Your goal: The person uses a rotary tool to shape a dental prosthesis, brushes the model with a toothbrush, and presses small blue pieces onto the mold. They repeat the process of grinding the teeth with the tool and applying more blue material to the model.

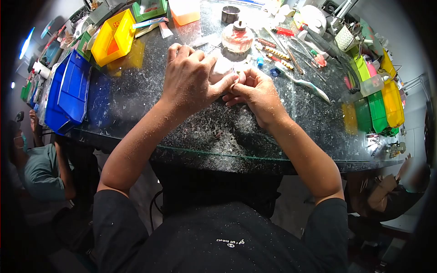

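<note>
My left hand (pixel 189 77) is wrapped over a pale pinkish-white, plaster-like piece (pixel 221 68), much of which its fingers hide. Close against that piece, my right hand (pixel 257 93) has thumb and index finger pinched together, with the other fingers curled. What sits in this pinch is too small and too covered to name. The hands meet above the dark, dust-covered glass tabletop (pixel 191 129). Just beyond them stands a round glass jar (pixel 237 40) with reddish contents and a metal cap. White powder clings to both forearms.
Blue (pixel 68 93) and yellow bins (pixel 114 38) line the left side. At right lie a toothbrush (pixel 304 83), several thin tools and rows of tooth-like beads (pixel 278 51). Green (pixel 377 111) and yellow bins (pixel 392 104) stand far right. Other people sit on both sides.
</note>
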Demonstrator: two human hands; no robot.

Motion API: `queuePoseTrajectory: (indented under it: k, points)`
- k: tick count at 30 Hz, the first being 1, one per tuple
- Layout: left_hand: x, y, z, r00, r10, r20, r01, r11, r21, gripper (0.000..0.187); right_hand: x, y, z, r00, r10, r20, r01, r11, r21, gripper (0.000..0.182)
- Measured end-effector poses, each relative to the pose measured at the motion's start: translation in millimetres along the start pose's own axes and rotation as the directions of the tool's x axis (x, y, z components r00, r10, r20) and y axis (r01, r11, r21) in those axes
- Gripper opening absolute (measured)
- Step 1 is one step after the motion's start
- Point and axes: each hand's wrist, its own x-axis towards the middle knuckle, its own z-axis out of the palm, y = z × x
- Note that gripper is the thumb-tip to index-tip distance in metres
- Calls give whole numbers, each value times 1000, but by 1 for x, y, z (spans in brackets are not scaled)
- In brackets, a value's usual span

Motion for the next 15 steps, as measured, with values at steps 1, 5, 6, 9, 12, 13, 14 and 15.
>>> queuePoseTrajectory:
  k: [1,5,6,9,12,13,14,15]
  points:
    - [0,0,-1,1000,-12,-15,12,1000,-21,49,-1,-1,0,1000,7,-7,-7,1000,-3,13]
    - [0,-5,-14,961,-269,-68,237,923,-304,50,-4,-18,-7,997,-41,-62,35,996,-88,13]
    - [0,-13,-16,910,-342,235,399,564,-723,49,-4,-26,-16,992,-93,-89,78,984,-162,15]
    - [-12,-39,-10,900,-389,199,324,290,-900,45,-2,-53,-52,979,-200,-45,133,788,-601,8]
    - [-24,-49,0,884,-438,161,173,-12,-985,45,9,-71,-89,979,-202,-43,68,515,-855,25]
    - [-25,-52,1,871,-455,184,142,-125,-982,45,9,-85,-85,973,-221,-60,33,395,-918,28]
    - [-24,-53,-2,880,-409,242,172,-202,-964,49,22,-92,-106,971,-225,-79,11,375,-927,27]
    - [-25,-53,0,889,-398,227,162,-190,-968,50,35,-101,-125,953,-300,-52,50,323,-945,27]
